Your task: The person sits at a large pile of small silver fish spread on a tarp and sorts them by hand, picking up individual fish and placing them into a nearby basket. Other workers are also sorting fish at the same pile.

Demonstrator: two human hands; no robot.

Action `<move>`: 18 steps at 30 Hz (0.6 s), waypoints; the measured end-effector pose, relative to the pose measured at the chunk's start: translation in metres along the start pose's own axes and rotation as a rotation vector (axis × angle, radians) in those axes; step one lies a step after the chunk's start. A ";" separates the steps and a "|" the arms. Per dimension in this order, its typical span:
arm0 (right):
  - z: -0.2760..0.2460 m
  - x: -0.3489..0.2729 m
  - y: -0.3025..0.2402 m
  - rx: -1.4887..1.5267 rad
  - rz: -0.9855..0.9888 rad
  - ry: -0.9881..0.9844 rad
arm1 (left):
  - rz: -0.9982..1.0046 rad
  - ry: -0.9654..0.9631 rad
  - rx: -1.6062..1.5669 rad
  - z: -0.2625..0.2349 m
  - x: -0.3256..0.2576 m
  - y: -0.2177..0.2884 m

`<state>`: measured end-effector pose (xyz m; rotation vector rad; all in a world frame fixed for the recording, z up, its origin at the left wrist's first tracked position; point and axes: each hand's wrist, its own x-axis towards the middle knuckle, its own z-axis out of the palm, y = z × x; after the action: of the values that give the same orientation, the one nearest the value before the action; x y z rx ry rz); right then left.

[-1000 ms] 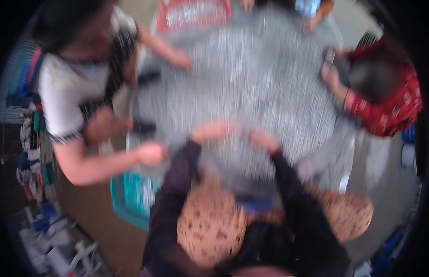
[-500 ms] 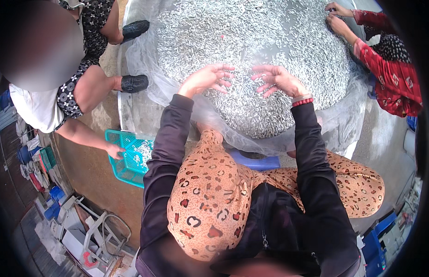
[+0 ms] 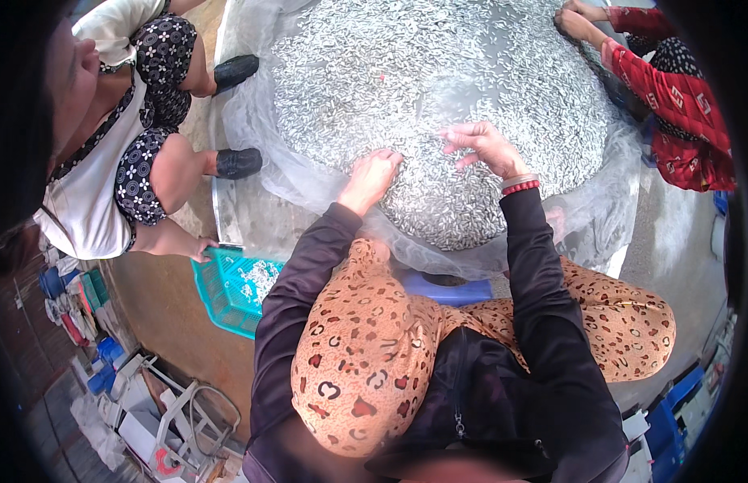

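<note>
Centrally, the heap of small silvery fish point(image 3: 438, 88) lies just above both grips: left hand point(image 3: 372, 175) clenched in it, right hand point(image 3: 485, 146) loosely released, pinching nothing visible.

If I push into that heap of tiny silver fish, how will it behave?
The fish heap is probably loose and would spread rather than move as one. The glossy pieces look slippery. The thin clear sheet underneath is wrinkled, so it would likely bunch up.

Clear plastic sheet point(image 3: 253, 137) heaped with small silvery fish point(image 3: 438, 72)
</note>
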<state>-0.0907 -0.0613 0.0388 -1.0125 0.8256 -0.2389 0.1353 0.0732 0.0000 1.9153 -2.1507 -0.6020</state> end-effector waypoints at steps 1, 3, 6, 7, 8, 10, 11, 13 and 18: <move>-0.004 -0.001 -0.001 0.056 -0.065 0.012 | -0.009 0.044 -0.007 0.001 0.000 -0.001; -0.013 -0.001 -0.003 0.116 -0.097 0.080 | -0.046 0.138 -0.129 -0.006 0.002 -0.007; -0.024 0.002 0.003 0.121 -0.121 0.158 | -0.248 0.191 -0.411 -0.026 0.008 -0.016; -0.024 0.006 0.008 0.109 -0.082 0.179 | -0.301 0.119 -0.528 -0.031 0.012 -0.018; -0.023 0.009 0.015 0.106 -0.084 0.179 | -0.355 0.046 -0.647 -0.034 0.016 -0.020; -0.022 0.014 0.030 0.148 -0.026 0.133 | -0.358 -0.004 -0.800 -0.030 0.026 -0.022; -0.021 0.015 0.038 0.180 -0.001 0.125 | -0.294 -0.009 -0.662 -0.024 0.032 -0.021; -0.015 0.017 0.052 0.231 0.074 0.132 | -0.120 0.019 -0.391 -0.007 0.044 -0.017; 0.013 0.028 0.078 -1.006 -0.065 0.451 | -0.104 -0.099 -0.040 0.015 0.067 0.000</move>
<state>-0.0765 -0.0260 -0.0360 -1.9703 1.3743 -0.0939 0.1199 0.0103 -0.0210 2.0264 -2.0888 -0.7686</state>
